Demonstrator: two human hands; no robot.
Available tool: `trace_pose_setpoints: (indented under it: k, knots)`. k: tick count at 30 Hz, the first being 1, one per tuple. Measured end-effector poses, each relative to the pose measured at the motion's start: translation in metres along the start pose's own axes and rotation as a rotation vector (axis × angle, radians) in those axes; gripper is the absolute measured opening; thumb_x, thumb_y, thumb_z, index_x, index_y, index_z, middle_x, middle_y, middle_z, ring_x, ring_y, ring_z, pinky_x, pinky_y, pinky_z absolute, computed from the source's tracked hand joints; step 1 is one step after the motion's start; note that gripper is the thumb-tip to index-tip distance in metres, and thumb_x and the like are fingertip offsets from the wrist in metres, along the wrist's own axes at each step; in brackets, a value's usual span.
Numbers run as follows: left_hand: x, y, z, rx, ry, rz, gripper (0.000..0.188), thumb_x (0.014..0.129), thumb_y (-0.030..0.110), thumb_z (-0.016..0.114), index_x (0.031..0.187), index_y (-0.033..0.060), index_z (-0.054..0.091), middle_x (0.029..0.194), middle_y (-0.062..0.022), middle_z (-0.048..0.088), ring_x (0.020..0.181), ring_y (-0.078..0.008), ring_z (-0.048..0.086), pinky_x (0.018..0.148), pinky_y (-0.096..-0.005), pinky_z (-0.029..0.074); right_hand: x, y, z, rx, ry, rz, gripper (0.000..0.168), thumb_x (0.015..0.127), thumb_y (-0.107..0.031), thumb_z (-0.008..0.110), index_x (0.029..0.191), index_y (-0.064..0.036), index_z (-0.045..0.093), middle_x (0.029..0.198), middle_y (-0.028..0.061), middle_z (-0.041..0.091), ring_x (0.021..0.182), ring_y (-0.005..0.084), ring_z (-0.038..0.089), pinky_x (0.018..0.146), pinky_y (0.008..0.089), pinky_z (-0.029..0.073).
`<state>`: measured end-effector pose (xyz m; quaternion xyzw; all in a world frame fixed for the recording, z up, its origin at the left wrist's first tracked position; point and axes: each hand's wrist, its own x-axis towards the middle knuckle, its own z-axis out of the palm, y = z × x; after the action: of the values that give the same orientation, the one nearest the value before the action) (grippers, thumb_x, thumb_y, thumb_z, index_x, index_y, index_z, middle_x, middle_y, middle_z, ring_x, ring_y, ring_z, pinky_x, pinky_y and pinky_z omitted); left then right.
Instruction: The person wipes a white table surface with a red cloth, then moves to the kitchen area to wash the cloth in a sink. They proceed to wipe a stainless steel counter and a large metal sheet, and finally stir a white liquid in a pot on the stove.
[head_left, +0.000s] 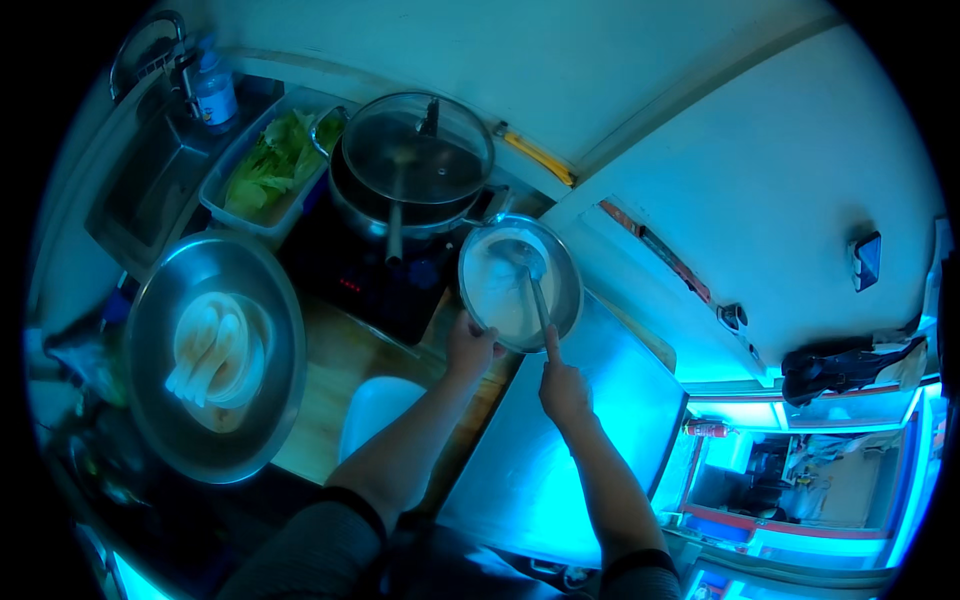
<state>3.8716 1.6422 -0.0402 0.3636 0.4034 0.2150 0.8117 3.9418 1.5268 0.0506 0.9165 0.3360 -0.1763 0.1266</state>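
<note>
My left hand (472, 345) grips the near rim of a round metal bowl (574, 289). A pale, smooth liquid or batter (495, 289) fills the lower part of this bowl. In my right hand (564, 382) is the handle of a long utensil (540, 304), with my index finger laid along it. The utensil's head dips into the pale mixture, so its exact shape is hard to make out. Just beyond the bowl stands a metal pot (360, 221) under a tilted glass lid (412, 146). A second handle (395, 232) sticks out from beneath that lid.
The pot sits on a black induction cooker (360, 277) with red lit digits. On the left, a large metal basin (289, 360) holds white plates and soup spoons (214, 337). Lettuce (274, 165) lies in a plastic tub (255, 225) beside the sink (142, 187). A metal worktop (555, 465) extends at right.
</note>
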Motion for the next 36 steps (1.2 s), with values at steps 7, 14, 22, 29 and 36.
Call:
trace_pose_setpoints:
  k: [7,14,22,29,36]
  knots:
    - [-0.003,0.002,0.002,0.003,0.001,0.078,0.025,0.081,-0.001,0.056,0.104,0.005,0.047,0.09,-0.0087,0.053,0.078,-0.021,0.062,0.064,-0.0325,0.057,-0.007,0.047,0.009,0.214,0.054,0.006,0.059,0.094,-0.021,0.043,0.145,-0.02,0.014,0.08,0.0198,0.062,0.06,0.0283,0.061,0.052,0.0382,0.051]
    - [-0.008,-0.002,0.014,0.128,-0.039,0.145,0.028,0.083,0.002,0.057,0.109,0.0042,0.047,0.095,-0.0109,0.054,0.084,-0.0206,0.061,0.067,-0.0322,0.057,-0.04,0.061,-0.009,1.212,-0.284,0.3,0.055,0.095,-0.026,0.043,0.144,-0.017,0.019,0.064,0.0038,0.047,0.046,0.0111,0.045,0.042,0.0272,0.043]
    - [-0.017,0.015,0.009,0.148,-0.056,0.113,0.028,0.082,-0.001,0.055,0.107,0.0007,0.043,0.098,-0.0121,0.05,0.087,-0.0217,0.061,0.068,-0.0318,0.059,-0.049,0.078,0.018,2.493,-0.829,0.38,0.021,0.098,-0.032,0.04,0.104,-0.012,0.038,0.061,-0.0021,0.039,0.042,0.0047,0.038,0.035,0.0192,0.035]
    - [-0.015,0.01,-0.004,0.042,-0.02,0.047,0.031,0.084,-0.001,0.054,0.112,0.0003,0.041,0.102,-0.014,0.05,0.09,-0.0251,0.062,0.074,-0.0349,0.058,-0.068,0.069,0.007,2.556,-0.933,0.332,0.026,0.096,-0.036,0.043,0.089,-0.012,0.039,0.064,-0.002,0.04,0.042,0.006,0.038,0.033,0.0206,0.034]
    - [-0.021,0.006,-0.003,0.028,-0.019,-0.002,0.033,0.085,0.001,0.054,0.114,0.0002,0.039,0.106,-0.015,0.05,0.089,-0.0254,0.062,0.075,-0.0358,0.058,-0.085,0.063,-0.008,2.634,-0.901,0.257,0.016,0.1,-0.027,0.034,0.109,-0.014,0.036,0.062,-0.0013,0.037,0.04,0.005,0.04,0.032,0.0186,0.036]
